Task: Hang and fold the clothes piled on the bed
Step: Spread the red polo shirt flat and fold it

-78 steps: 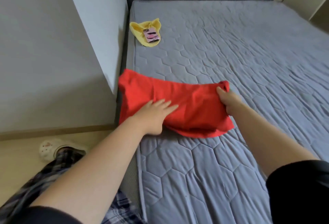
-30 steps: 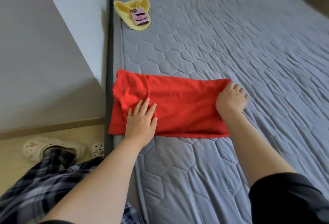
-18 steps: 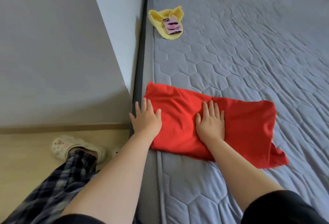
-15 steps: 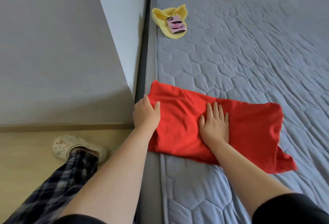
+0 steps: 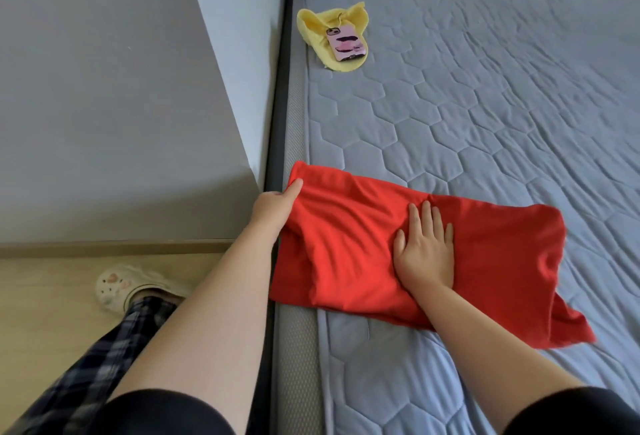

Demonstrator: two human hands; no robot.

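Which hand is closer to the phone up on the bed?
Left. The left hand grips the red cloth at the edge of the bed along which the phone lies; the right hand lies flat mid-cloth, farther off.

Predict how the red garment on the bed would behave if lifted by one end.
Probably floppy: the red garment wrinkles and bunches where the left hand grips its end. Likely light: it lies thin under the flat right hand. It may unfold; one corner trails loose.

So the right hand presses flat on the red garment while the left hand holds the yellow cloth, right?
Not quite. The head view shows the left hand gripping the left end of the same red garment; the right hand does press flat on it.
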